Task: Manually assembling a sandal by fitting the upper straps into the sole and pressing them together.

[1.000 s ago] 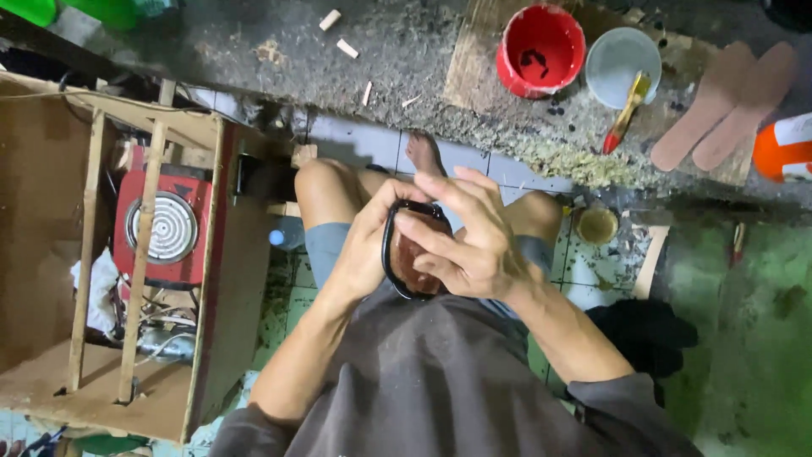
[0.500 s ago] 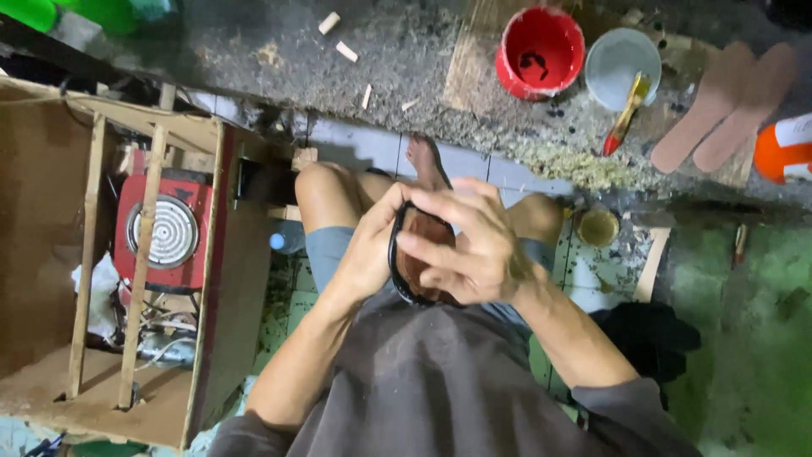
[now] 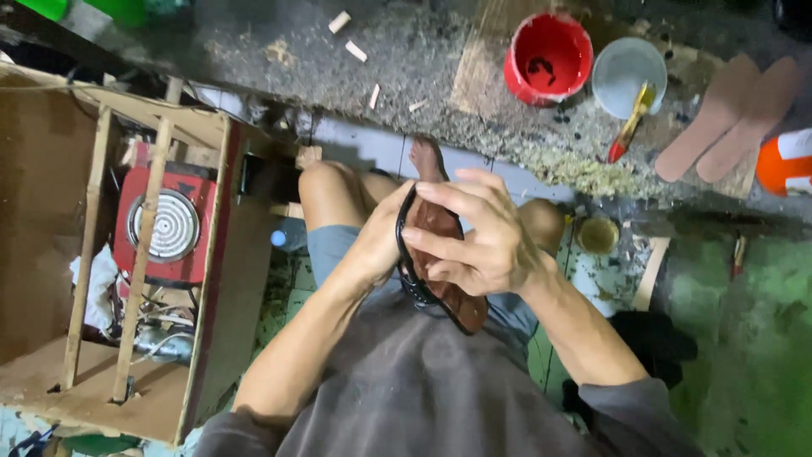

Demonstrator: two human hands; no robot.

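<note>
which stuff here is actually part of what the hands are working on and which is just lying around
In hand:
- left hand cupping the brown sole with black strap
- right hand pressing on top of it

Lying about:
- red bucket
- grey bowl with a brush
- two tan sole cutouts
- red hotplate in the wooden crate
- small wood bits

Both hands over lap, holding brown sandal sole [image 3: 448, 262] w/ black strap. Left hand [image 3: 381, 241] cups it from left side, right hand [image 3: 478, 241] lies on top, fingers spread. Floor ahead: red bucket [image 3: 548, 57], grey bowl [image 3: 628, 74] w/ brush [image 3: 630, 123], two tan insoles [image 3: 727, 114]. Left: wooden crate [image 3: 101, 254] w/ red hotplate [image 3: 165, 224].
</note>
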